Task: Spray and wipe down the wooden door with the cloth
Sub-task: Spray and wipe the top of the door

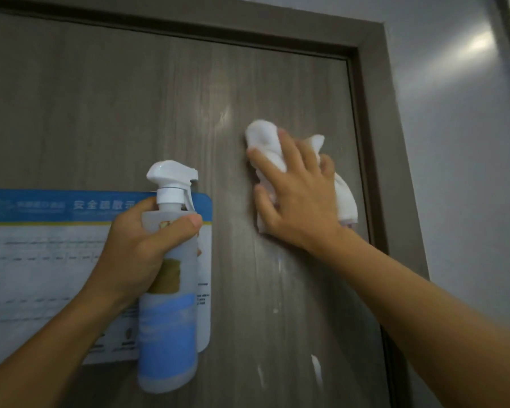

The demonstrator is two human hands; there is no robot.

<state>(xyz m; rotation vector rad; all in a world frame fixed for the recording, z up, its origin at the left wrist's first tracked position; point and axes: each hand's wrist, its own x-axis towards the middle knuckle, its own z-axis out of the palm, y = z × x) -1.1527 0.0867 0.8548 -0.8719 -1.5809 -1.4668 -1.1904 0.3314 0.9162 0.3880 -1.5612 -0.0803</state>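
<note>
A grey-brown wooden door [124, 107] fills most of the view. My right hand [295, 198] presses a crumpled white cloth [262, 136] flat against the door's upper right, fingers spread over it. My left hand [136, 248] grips a translucent spray bottle [168, 334] around its neck, thumb across the front. The bottle has a white trigger head pointing right and blue liquid in its lower half. White streaks of spray run down the door [315, 369] below the cloth.
A blue-and-white printed notice [42, 254] is stuck to the door behind the bottle at the left. The door frame [374, 113] runs along the top and right. A pale wall [460, 172] lies beyond the frame.
</note>
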